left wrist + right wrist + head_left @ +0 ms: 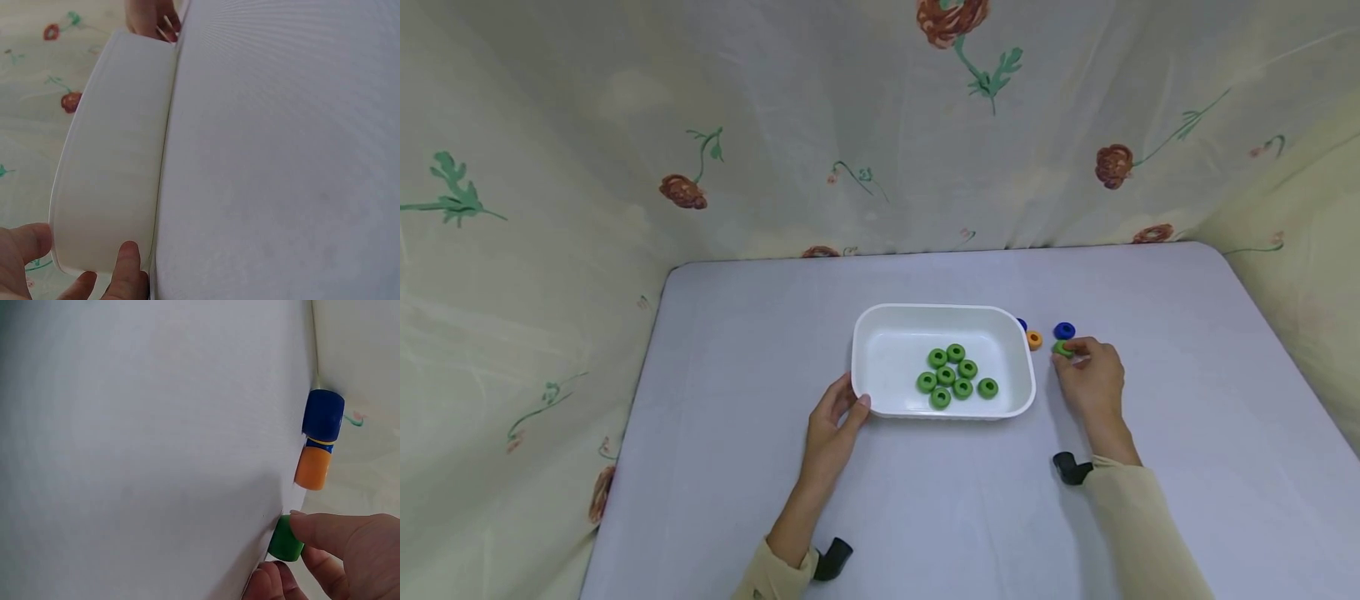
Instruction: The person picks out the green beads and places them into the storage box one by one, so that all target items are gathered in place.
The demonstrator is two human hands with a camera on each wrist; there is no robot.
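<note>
White tray [880, 333]; green rings [953, 377]; blue ring [1063, 330]; orange ring [1034, 339]; lavender tablecloth [737, 350]; floral curtain [775, 125].

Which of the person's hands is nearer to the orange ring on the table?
The right hand is nearer: it pinches a green ring just beside the orange ring. The left hand grips the white tray's opposite corner.
</note>
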